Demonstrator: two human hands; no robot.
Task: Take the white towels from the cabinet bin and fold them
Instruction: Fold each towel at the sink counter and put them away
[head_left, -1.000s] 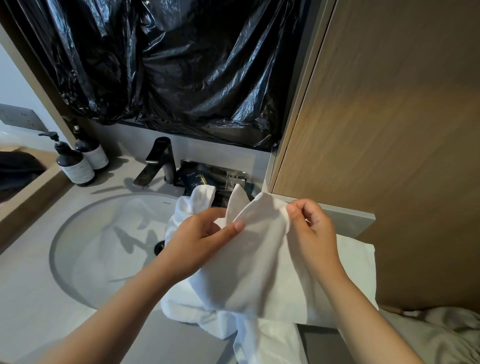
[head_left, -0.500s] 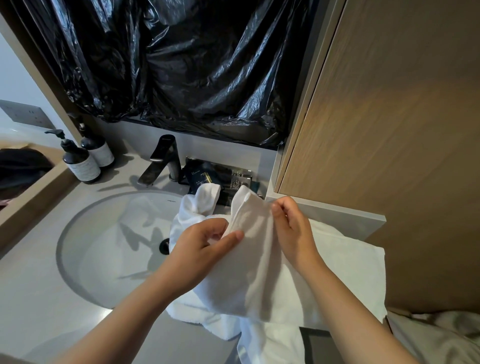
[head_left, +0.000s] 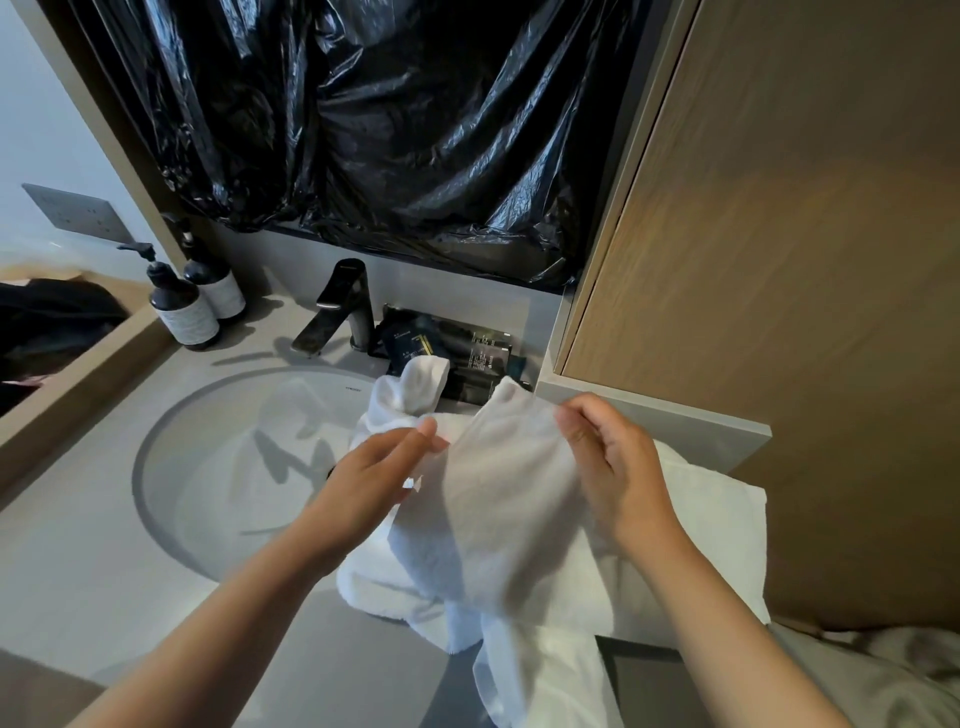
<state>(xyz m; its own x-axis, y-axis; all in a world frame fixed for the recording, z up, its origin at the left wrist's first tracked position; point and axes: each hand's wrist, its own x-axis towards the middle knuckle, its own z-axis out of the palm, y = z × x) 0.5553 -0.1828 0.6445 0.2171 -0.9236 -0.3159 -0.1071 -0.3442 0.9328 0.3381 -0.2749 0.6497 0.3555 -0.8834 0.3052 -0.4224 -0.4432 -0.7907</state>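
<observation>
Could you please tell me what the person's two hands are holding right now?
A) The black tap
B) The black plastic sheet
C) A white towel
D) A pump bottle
C: the left hand and the right hand each pinch the upper edge of the white towel, holding it up beside the sink.

Two hands, left hand (head_left: 374, 478) and right hand (head_left: 618, 467), two dark pump bottles (head_left: 184, 312), one black faucet (head_left: 343, 306), one round basin (head_left: 208, 467), one black plastic sheet (head_left: 389, 130), overlapping white towels (head_left: 509, 493), number unclear.
</observation>
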